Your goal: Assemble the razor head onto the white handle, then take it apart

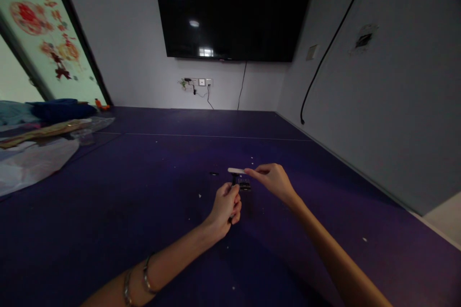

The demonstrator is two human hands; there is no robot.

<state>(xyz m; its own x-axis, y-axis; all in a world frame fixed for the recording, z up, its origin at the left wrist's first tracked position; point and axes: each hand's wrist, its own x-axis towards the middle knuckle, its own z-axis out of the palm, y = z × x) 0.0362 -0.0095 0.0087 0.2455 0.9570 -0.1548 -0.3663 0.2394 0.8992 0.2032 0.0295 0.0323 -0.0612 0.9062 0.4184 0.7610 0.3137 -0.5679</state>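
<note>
My left hand [226, 205] is closed round the dark handle of what looks like a razor [234, 179], its head pointing up and away from me. My right hand [272, 178] pinches one end of a slim white stick [236, 171] between thumb and fingertips. The stick lies level across the razor's head and seems to touch it. Just behind and right of my left fist, a small black case with a clear part [245, 184] rests on the purple surface [144, 230]. A small black piece [214, 173] lies to the left of the stick.
White crumbs [200, 195] dot the purple surface. Plastic sheeting [39, 158], cardboard [46, 132] and blue cloth [61, 109] are heaped at the left. A television [234, 9] hangs on the far wall above sockets [201, 82]; a black cable [324, 57] hangs down the right wall.
</note>
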